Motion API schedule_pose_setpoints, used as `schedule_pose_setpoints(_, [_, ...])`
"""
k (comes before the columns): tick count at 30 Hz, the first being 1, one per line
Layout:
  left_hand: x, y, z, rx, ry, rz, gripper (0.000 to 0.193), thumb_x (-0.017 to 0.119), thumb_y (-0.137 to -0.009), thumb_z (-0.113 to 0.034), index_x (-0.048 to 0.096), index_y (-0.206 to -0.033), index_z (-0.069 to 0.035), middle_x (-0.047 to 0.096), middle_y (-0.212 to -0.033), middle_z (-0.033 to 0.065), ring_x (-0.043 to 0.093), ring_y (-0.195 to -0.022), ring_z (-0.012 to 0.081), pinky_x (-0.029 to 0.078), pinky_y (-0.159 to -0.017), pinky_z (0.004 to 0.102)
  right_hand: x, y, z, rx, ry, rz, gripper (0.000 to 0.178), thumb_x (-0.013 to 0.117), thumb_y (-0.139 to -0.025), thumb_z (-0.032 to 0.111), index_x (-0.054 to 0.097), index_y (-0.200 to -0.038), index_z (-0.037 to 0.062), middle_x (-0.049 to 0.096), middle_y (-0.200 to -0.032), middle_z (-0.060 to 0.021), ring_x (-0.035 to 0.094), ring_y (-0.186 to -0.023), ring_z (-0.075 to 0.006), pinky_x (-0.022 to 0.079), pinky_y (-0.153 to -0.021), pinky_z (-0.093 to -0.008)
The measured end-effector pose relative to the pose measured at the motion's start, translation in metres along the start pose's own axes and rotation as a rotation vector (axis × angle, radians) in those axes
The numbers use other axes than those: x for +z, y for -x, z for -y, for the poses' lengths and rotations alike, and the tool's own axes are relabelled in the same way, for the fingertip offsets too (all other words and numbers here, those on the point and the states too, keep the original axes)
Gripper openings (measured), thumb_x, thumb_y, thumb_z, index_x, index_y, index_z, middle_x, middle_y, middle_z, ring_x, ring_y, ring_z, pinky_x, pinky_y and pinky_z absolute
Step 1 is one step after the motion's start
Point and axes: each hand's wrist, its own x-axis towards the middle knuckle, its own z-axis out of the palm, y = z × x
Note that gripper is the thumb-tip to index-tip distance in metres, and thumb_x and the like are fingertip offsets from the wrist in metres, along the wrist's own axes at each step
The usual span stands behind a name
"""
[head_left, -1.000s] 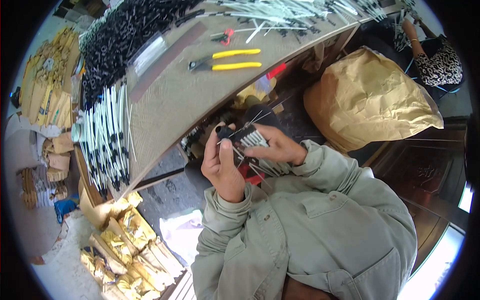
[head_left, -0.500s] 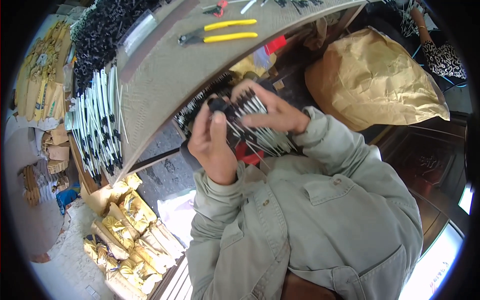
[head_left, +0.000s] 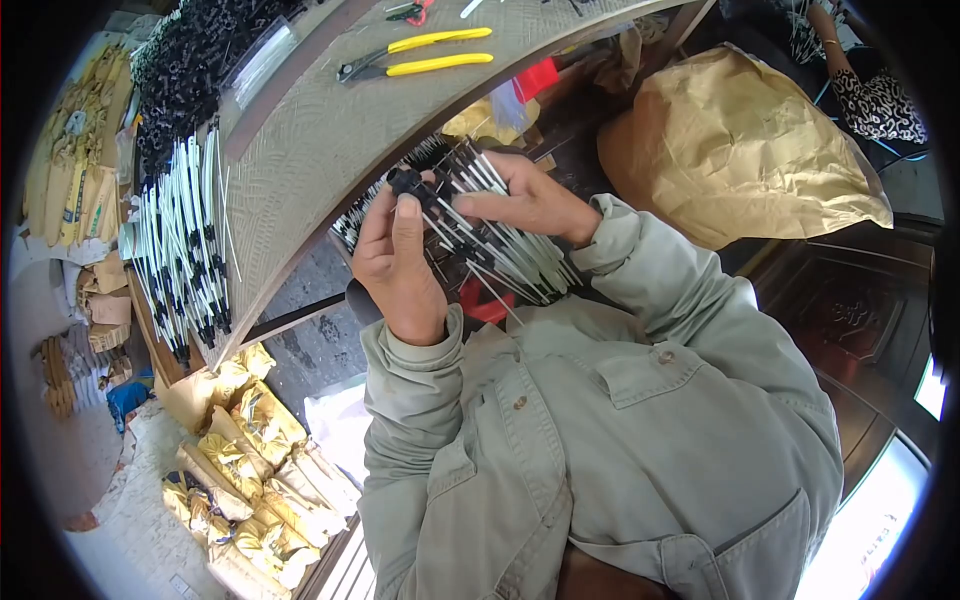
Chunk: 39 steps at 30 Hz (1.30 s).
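Near the middle of the view, my right hand (head_left: 535, 203) is closed round a bundle of thin white rods with black ends (head_left: 505, 245), which fan down toward my chest. My left hand (head_left: 405, 265) pinches a small black plastic piece (head_left: 408, 182) between thumb and fingers, close beside the bundle's upper end. Whether that piece is joined to one of the rods I cannot tell. Several more black-and-white rods (head_left: 347, 222) lie behind my left hand, below the table edge, partly hidden. Something red (head_left: 485, 300) shows beneath the bundle.
Yellow-handled cutters (head_left: 415, 53) lie on the curved grey tabletop (head_left: 300, 160). To the left are a pile of rods (head_left: 185, 240) and a heap of black parts (head_left: 200, 80). A brown paper sack (head_left: 740, 150) stands right; wrapped bundles (head_left: 265, 470) sit lower left. A co-worker's arm (head_left: 835, 50) shows far right.
The whole view has shifted slightly, so the table and sack sit further left and up. Both hands keep their holds, with only slight movement at the black piece and bundle.
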Motion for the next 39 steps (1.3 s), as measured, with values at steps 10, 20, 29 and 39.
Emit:
schedule_pose_setpoints(10, [0.0,0.007,-0.005,-0.001,0.091,0.051,0.032,0.052,-0.09,-0.009,0.051,-0.116,0.01,0.061,-0.105,0.0137,0.057,-0.092,0.015,0.044,-0.084,0.025,0.005,0.009,-0.004,-0.101,0.168,0.009,0.029,0.059,-0.087,0.013,0.056,-0.112,-0.0001,0.059,-0.087,0.002,0.049,-0.08,-0.0033,0.043,-0.07,-0.0208])
schedule_pose_setpoints(20, [-0.009,0.01,-0.005,0.014,0.052,0.14,0.036,0.05,-0.091,-0.014,0.048,-0.118,0.01,0.059,-0.106,0.016,0.057,-0.096,0.0191,0.043,-0.088,0.0308,0.011,0.009,0.006,-0.118,0.03,0.036,0.014,0.061,-0.085,0.013,0.06,-0.091,0.0008,0.058,-0.077,0.0033,0.049,-0.072,-0.0024,0.04,-0.063,-0.0205])
schedule_pose_setpoints(29, [-0.005,0.014,-0.005,0.016,0.096,0.116,0.034,0.056,-0.086,-0.006,0.051,-0.116,0.009,0.061,-0.105,0.0171,0.058,-0.096,0.0202,0.044,-0.089,0.0317,0.012,0.008,0.007,0.049,-0.089,0.001,0.021,0.069,-0.079,0.014,0.059,-0.092,0.0013,0.057,-0.08,0.0047,0.048,-0.076,-0.0019,0.039,-0.066,-0.02])
schedule_pose_setpoints(39, [-0.008,0.018,-0.005,0.097,-0.016,0.089,0.034,0.054,-0.087,-0.01,0.051,-0.116,0.009,0.06,-0.105,0.0159,0.057,-0.096,0.0188,0.042,-0.09,0.0304,0.02,0.008,0.004,-0.123,-0.079,-0.066,0.021,0.067,-0.081,0.013,0.057,-0.095,0.0013,0.056,-0.079,0.0042,0.047,-0.076,-0.0028,0.04,-0.067,-0.0201])
